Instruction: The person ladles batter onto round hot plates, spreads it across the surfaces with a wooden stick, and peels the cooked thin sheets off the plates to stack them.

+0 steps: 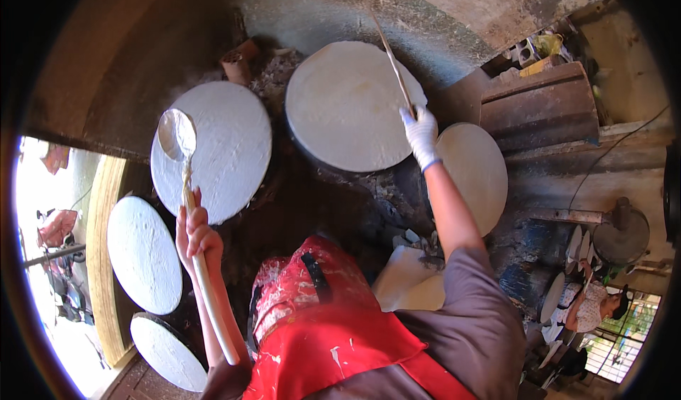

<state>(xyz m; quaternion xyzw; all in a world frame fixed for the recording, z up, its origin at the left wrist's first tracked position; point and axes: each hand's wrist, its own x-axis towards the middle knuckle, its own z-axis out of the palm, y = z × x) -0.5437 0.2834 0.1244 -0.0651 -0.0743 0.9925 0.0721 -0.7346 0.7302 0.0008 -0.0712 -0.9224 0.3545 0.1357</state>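
Observation:
My bare left hand (200, 236) grips the pale handle of a ladle (177, 135). The ladle's round bowl is smeared with white batter and hangs over a round steaming surface (229, 150) covered in a white layer. On my right hand (421, 136) is a white knit glove, closed around a thin wooden stick (395, 64). That stick slants up across the right part of the middle round surface (354, 107), which carries a smooth pale sheet. Beside the gloved wrist lies another round white surface (473, 174), partly hidden by my arm.
Two more white-coated rounds (144, 255) (167, 352) stand at the left by a wooden post (104, 261). A hollow brick (237, 69) sits behind the stoves. Pale sheets (409, 280) lie at my right side. A person (588, 304) works at the far right near dark drums (524, 285).

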